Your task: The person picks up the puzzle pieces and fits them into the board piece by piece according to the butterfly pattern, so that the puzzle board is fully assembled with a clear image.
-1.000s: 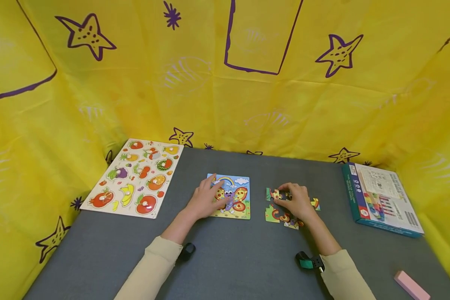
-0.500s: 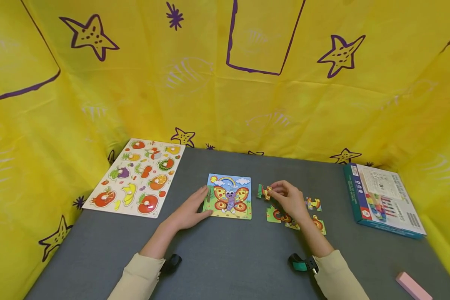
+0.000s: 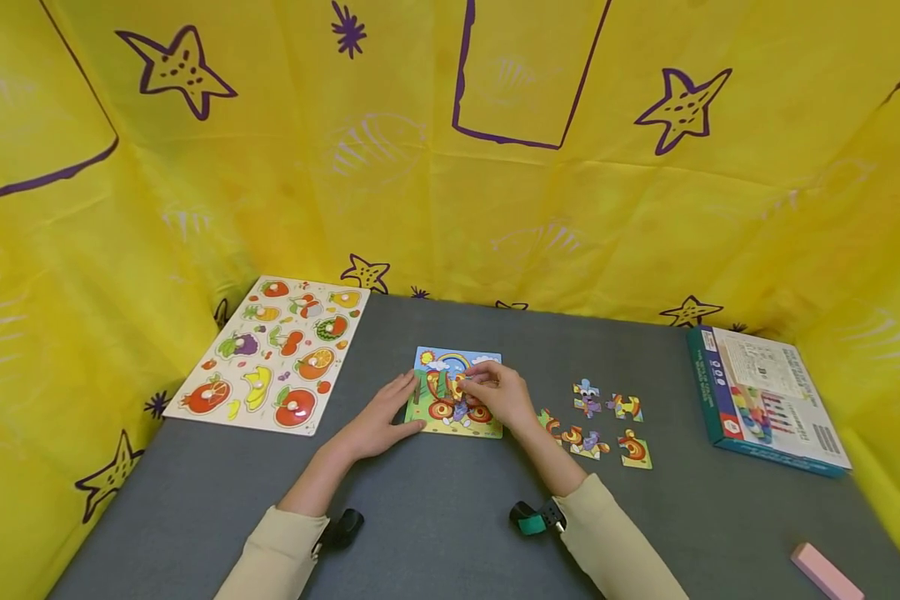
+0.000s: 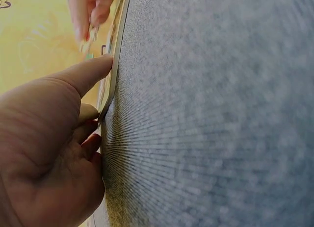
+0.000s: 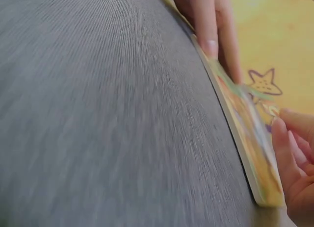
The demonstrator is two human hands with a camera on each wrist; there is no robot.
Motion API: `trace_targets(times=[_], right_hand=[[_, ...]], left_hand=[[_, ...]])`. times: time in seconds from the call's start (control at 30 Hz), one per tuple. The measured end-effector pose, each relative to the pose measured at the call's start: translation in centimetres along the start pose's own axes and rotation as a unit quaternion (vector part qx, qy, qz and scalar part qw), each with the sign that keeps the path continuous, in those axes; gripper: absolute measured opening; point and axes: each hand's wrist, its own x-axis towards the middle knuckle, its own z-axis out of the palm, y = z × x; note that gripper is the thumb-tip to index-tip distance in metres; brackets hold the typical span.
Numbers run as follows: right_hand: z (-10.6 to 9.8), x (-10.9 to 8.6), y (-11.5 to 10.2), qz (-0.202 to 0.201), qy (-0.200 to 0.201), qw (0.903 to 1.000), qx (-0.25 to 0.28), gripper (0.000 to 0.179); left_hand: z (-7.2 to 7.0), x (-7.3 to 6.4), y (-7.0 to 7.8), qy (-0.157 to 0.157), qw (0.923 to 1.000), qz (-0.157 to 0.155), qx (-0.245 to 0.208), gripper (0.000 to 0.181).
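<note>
A square puzzle board (image 3: 468, 430) with a butterfly and rainbow picture lies flat on the grey table. My left hand (image 3: 381, 422) rests along its left edge, fingers stretched out and thumb at the near left corner. Above the board, my right hand (image 3: 504, 402) pinches a jigsaw piece (image 3: 446, 386) with a green end between thumb and fingers. That piece is blurred in the right wrist view, held a little over the board. Right of the board lie several loose pieces, among them a purple one (image 3: 587, 400) and a green-edged one (image 3: 635, 450); my right forearm partly covers the leftmost.
A large fruit peg board (image 3: 217, 417) lies at the back left. At the right is a flat teal and white box (image 3: 783, 400), with a pink block (image 3: 825, 571) nearer the front. Yellow patterned cloth (image 3: 525, 225) hangs behind and at both sides.
My left hand has slid off the picture to the board's left edge. My right hand has lifted a jigsaw piece from the loose ones and carried it left over the board.
</note>
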Motion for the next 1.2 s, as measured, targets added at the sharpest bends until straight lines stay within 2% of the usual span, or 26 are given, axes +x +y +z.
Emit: trace_targets(times=[0.13,0.23,0.47,0.6,0.77,1.2], right_hand=[[1.3,0.6,-0.2,0.018,-0.011,0.9997,0.012,0.02],[1.9,1.0,-0.4,0.016,-0.022,0.9996,-0.004,0.021],[2.7,1.7,-0.6,-0.013,-0.023,0.996,-0.085,0.019],[2.8,1.8,-0.8,-0.023,-0.027,0.994,-0.103,0.019],[2.9,1.8,-0.7,-0.06,-0.021,0.9887,-0.136,0.016],[3.3,1.6,-0.2,-0.075,-0.008,0.9861,-0.148,0.016]], left_hand=[[0.0,0.1,0.0,-0.002,1.0,0.003,0.001,0.075],[0.0,0.1,-0.1,-0.001,1.0,0.004,0.0,0.076],[-0.2,0.0,0.0,0.001,0.9999,0.016,-0.001,0.074],[-0.2,-0.1,-0.2,-0.002,0.9998,0.017,0.007,0.071],[-0.2,-0.1,-0.1,-0.001,0.9997,0.016,0.019,0.068],[-0.1,-0.1,0.2,-0.006,0.9994,0.011,0.031,0.066]])
